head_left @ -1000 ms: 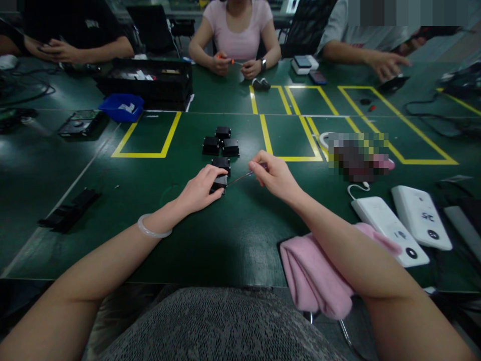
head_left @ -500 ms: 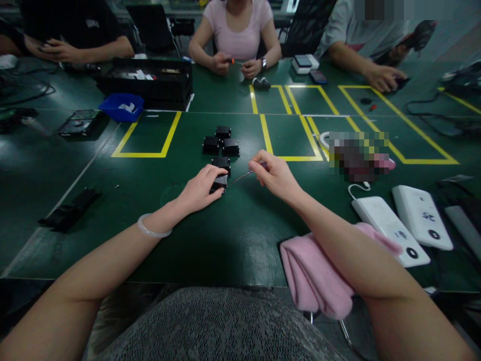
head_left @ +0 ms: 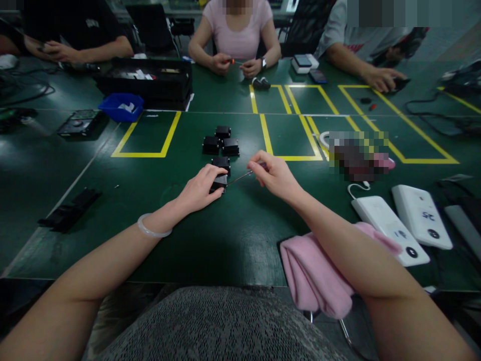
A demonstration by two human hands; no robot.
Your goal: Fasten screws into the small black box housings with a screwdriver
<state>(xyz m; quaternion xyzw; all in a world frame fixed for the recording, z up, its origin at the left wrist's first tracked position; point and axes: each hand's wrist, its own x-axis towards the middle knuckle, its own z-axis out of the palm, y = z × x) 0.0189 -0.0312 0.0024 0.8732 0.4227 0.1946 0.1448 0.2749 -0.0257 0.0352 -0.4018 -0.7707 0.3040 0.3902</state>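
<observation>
My left hand [head_left: 200, 188] is closed round a small black box [head_left: 219, 183] that rests on the green table [head_left: 233, 235]. My right hand [head_left: 273, 175] pinches a thin screwdriver [head_left: 242, 176] whose tip points at the top of that box. Another black box [head_left: 221, 163] stands just behind the held one. Three more black boxes [head_left: 221, 140] sit in a cluster farther back, near the table's middle.
A pink cloth [head_left: 313, 276] lies under my right forearm. Two white devices [head_left: 406, 223] lie at the right. A blue bin [head_left: 122, 107] and black tray [head_left: 150, 82] stand at the back left; flat black parts [head_left: 69, 209] lie left. Three other people sit across the table.
My right hand has shifted very slightly left with the screwdriver. The person at the far right has drawn their hand back onto a dark object.
</observation>
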